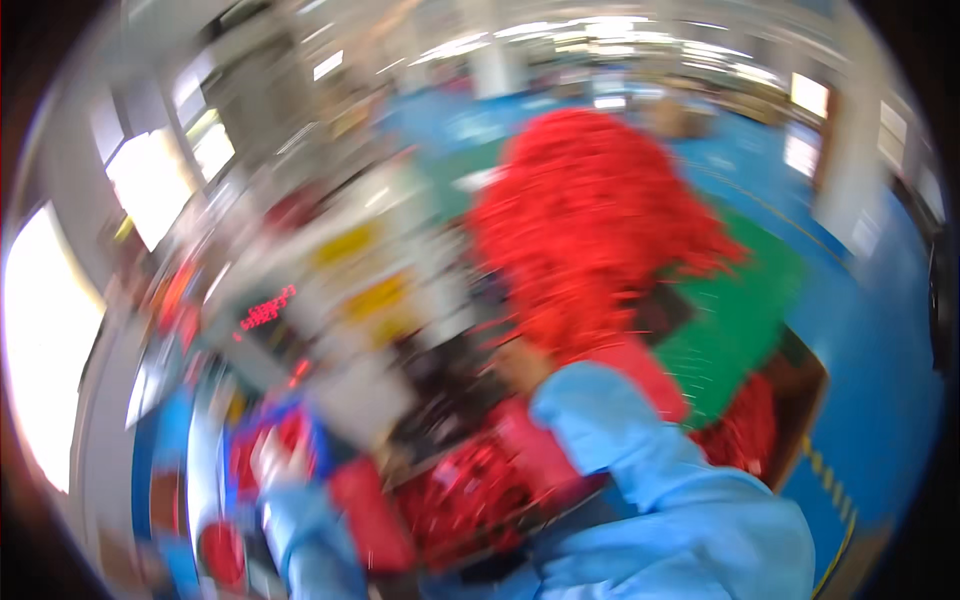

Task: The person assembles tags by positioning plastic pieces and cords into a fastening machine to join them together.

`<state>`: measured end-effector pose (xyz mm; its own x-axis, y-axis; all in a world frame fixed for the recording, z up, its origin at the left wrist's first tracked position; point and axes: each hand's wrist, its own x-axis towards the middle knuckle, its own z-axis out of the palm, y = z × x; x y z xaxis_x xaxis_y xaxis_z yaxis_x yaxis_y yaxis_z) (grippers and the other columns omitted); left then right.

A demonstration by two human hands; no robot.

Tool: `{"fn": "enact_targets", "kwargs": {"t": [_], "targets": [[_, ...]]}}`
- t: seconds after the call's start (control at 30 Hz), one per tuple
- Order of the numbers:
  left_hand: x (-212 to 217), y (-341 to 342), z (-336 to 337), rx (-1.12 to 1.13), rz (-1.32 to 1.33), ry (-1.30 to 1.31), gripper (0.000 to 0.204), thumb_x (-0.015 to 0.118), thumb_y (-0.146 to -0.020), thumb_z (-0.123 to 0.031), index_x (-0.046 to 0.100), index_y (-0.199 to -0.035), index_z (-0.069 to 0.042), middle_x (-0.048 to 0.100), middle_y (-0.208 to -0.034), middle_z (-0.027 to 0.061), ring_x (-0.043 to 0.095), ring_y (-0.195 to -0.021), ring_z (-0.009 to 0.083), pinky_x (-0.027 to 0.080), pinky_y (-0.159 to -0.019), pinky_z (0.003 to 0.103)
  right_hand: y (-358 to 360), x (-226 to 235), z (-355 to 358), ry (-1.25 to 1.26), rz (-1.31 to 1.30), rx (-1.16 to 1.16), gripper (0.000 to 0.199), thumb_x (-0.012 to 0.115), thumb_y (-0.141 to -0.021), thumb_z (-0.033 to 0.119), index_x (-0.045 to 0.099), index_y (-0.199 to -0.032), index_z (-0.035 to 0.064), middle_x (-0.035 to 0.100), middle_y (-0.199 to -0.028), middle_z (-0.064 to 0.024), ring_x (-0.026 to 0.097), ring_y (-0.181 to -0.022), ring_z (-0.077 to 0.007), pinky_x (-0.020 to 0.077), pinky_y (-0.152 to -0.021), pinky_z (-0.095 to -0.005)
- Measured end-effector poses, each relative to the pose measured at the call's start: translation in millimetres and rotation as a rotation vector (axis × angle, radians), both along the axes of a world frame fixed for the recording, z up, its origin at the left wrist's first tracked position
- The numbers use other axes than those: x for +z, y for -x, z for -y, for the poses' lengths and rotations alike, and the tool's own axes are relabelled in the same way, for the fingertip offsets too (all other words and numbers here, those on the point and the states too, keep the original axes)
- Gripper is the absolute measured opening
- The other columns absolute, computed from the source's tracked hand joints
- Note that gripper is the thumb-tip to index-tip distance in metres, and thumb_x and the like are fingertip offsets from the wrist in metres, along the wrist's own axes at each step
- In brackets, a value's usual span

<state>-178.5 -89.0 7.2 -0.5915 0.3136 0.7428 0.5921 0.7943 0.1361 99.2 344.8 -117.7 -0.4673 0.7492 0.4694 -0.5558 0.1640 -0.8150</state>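
Nearest, I observe the left hand [275, 462] at a blue bin [319, 445] containing red material [243, 462]; its fingers are too blurred for me to tell their opening or hold. Farther forward, the right hand [523, 366] is at the near edge of a red heap [590, 205], finger state likewise indeterminable, with a green surface [745, 325] beside the heap and blue floor [885, 345] beyond.

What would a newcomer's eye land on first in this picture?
Likely first, the big heap of bright red pieces, upper middle, spread over a green surface. Then the glowing red digits on the machine, left of centre, and the left hand at a blue bin, lower left.
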Motion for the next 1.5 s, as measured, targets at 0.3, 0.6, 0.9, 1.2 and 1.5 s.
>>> {"fn": "enact_targets", "kwargs": {"t": [0.3, 0.6, 0.9, 1.2, 1.5], "targets": [[-30.8, 54.9, 64.1, 0.101, 0.390, 0.515, 0.046, 0.056, -0.080, -0.043, 0.059, -0.113, -0.012, 0.063, -0.094, 0.0158, 0.059, -0.079, 0.0321, 0.047, -0.070, 0.039, 21.9, 86.5, 118.5, -0.329, 0.875, -0.161, 0.023, 0.049, -0.081, 0.022, 0.063, -0.098, 0.0143, 0.065, -0.091, -0.0096, 0.061, -0.079, -0.0291, 0.0478, -0.068, -0.0393], [-24.3, 61.0, 39.0, 0.182, 0.641, 0.292, 0.029, 0.058, -0.071, -0.025, 0.064, -0.095, -0.010, 0.063, -0.090, 0.0153, 0.060, -0.081, 0.0340, 0.049, -0.070, 0.041, 28.0, 4.8, 52.3, -0.398, 0.546, -0.167, 0.036, 0.047, -0.080, -0.003, 0.055, -0.114, 0.0066, 0.057, -0.086, -0.0090, 0.054, -0.065, -0.0187, 0.0438, -0.057, -0.0265], [-44.4, 83.4, 64.1, -0.374, 1.036, -2.023, 0.024, 0.064, -0.082, -0.025, 0.058, -0.094, -0.005, 0.057, -0.068, 0.0062, 0.048, -0.048, 0.0128, 0.037, -0.039, 0.022, 21.1, 49.8, 81.0, -0.497, 0.773, -0.240, 0.017, 0.047, -0.085, 0.000, 0.059, -0.097, 0.0027, 0.059, -0.085, -0.0069, 0.053, -0.064, -0.0143, 0.0422, -0.058, -0.0223], [8.4, -83.9, -35.1, -0.676, 1.349, -1.407, 0.024, 0.058, -0.085, -0.027, 0.060, -0.096, -0.006, 0.058, -0.077, 0.0048, 0.047, -0.054, 0.0099, 0.035, -0.045, 0.019, -2.5, 67.4, 96.5, -0.154, 0.348, -0.267, 0.012, 0.053, -0.086, 0.008, 0.061, -0.093, 0.0022, 0.063, -0.079, -0.0058, 0.054, -0.062, -0.0130, 0.0439, -0.057, -0.0224], [15.5, -174.2, -97.5, -0.862, 1.318, -0.418, 0.026, 0.064, -0.082, -0.024, 0.058, -0.091, -0.001, 0.055, -0.059, 0.0053, 0.046, -0.045, 0.0108, 0.039, -0.041, 0.022, -12.9, 104.7, 191.3, -0.678, 0.440, 0.019, 0.029, 0.059, -0.077, 0.002, 0.061, -0.106, 0.0044, 0.066, -0.090, -0.0081, 0.063, -0.072, -0.0198, 0.0478, -0.064, -0.0253]]}}
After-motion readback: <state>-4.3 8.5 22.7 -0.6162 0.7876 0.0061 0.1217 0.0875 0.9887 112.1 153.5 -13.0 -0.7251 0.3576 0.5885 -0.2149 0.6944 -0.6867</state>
